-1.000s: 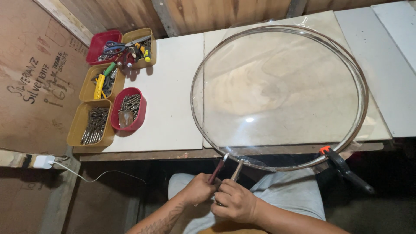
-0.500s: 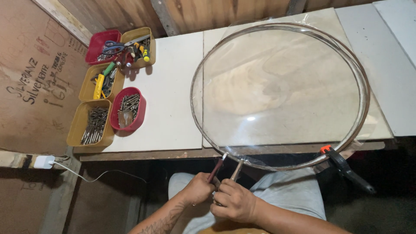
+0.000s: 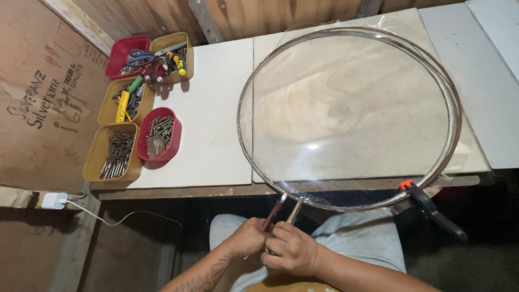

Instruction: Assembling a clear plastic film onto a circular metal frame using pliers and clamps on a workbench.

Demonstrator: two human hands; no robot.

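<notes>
Nothing has visibly shifted since earlier: left hand (image 3: 247, 236) and right hand (image 3: 292, 250) stay closed around what look like pliers (image 3: 285, 211) at the near rim of the metal hoop (image 3: 244, 146), film-covered, on the desk (image 3: 216, 108). An orange clamp (image 3: 427, 205) grips its edge. Left, yellow trays (image 3: 92, 162) and a red bowl (image 3: 172, 141) hold screws.

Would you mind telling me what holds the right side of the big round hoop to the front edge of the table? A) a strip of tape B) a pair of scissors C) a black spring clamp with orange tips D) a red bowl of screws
C: a black spring clamp with orange tips grips the hoop at the table's front edge, right of both hands.
</notes>
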